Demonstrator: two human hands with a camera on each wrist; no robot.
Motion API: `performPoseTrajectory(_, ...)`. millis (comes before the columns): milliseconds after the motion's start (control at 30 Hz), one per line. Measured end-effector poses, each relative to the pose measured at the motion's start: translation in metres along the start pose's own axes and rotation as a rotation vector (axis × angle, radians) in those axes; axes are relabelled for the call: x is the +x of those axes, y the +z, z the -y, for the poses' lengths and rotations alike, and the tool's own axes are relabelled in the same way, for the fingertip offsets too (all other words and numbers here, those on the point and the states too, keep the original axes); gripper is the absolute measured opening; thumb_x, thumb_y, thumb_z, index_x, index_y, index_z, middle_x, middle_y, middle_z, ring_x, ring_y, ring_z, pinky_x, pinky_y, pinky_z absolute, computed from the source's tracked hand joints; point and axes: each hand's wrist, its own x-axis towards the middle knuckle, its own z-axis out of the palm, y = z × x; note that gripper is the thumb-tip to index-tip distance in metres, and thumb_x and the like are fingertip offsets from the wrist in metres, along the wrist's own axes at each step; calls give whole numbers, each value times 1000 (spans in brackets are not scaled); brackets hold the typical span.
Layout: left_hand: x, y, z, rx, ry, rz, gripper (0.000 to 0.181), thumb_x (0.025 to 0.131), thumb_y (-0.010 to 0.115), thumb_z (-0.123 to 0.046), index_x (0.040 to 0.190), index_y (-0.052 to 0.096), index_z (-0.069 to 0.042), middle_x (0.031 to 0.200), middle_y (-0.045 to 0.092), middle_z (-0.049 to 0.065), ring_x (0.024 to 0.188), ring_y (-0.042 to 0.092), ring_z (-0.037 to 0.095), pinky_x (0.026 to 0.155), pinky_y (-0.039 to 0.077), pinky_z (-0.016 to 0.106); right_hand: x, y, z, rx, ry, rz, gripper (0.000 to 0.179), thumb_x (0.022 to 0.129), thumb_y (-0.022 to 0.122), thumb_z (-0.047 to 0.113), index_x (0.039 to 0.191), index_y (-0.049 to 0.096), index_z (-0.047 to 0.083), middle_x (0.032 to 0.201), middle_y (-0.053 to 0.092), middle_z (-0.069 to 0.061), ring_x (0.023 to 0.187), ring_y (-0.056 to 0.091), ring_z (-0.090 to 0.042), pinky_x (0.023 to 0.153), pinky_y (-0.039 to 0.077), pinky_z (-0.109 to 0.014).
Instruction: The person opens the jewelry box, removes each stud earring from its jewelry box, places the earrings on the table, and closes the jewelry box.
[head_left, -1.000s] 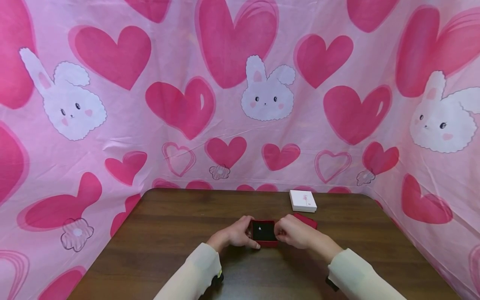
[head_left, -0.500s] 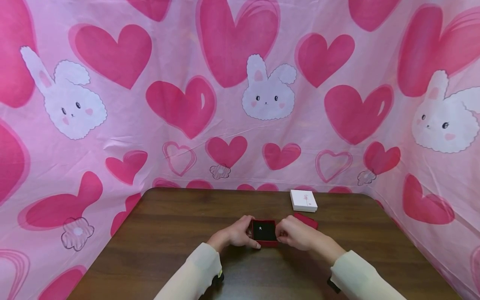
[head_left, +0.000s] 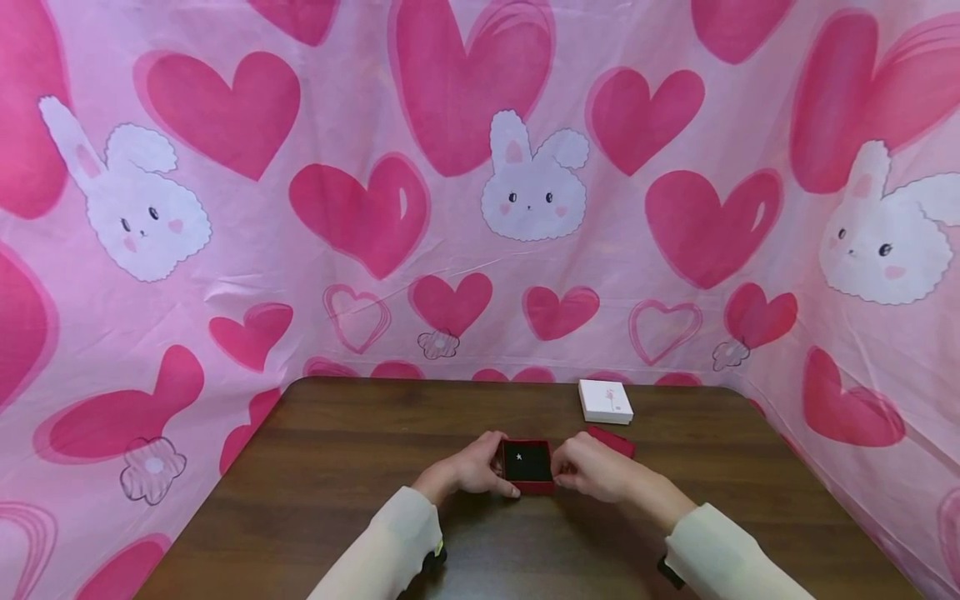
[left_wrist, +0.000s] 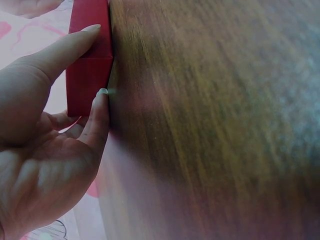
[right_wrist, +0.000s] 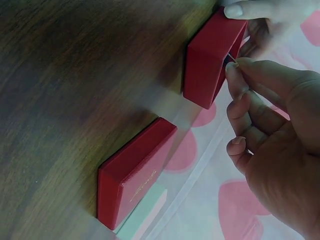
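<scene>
A red jewelry box (head_left: 532,487) stands open on the table, its black insert (head_left: 531,468) facing up. On the insert's left part sits a small silvery star-shaped piece (head_left: 519,457). My left hand (head_left: 480,467) grips the box at its left end, the thumb (left_wrist: 82,42) along the front wall and the other fingers round the side and back. At the right end of the box, my right hand (head_left: 588,467) pinches a thin, light sliver (right_wrist: 231,57) between thumb and index finger, right over the opening. I cannot tell what the sliver is.
The red lid (right_wrist: 142,175) with gold lettering lies on the table behind my right hand. Farther back stands a white box (head_left: 605,402) with a pink flower print. A pink curtain with hearts and rabbits (head_left: 534,183) surrounds the brown wooden table (head_left: 360,433).
My right hand has shifted very slightly at the right end of the box. The left hand, the box, the lid and the white box stay in place.
</scene>
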Motion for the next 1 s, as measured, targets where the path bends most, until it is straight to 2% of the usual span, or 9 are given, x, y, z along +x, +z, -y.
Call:
performPoseTrajectory(367, 1, 1, 0, 17, -1, -6, 67, 77, 91, -16, 129, 50, -9, 114, 51, 4, 104, 52, 22, 101, 46, 48, -2, 6, 7, -3, -16, 6, 5, 90, 78, 9, 86, 78, 11, 75, 65, 14, 65, 54, -1, 64, 51, -22)
performPoseTrajectory(600, 1, 1, 0, 24, -3, -11, 67, 77, 92, -17, 128, 50, -9, 113, 51, 3, 102, 52, 21, 99, 47, 46, -2, 11, 10, -1, -15, 49, 4, 89, 78, 9, 88, 79, 12, 78, 68, 14, 67, 56, 0, 68, 52, -22)
performPoseTrajectory(1000, 1, 0, 0, 15, 4, -6, 65, 77, 91, -16, 128, 51, -9, 114, 51, 4, 104, 51, 22, 102, 45, 49, -7, 25, 14, -19, -72, 80, 8, 89, 79, 10, 85, 79, 17, 73, 65, 17, 60, 52, 2, 61, 48, -17)
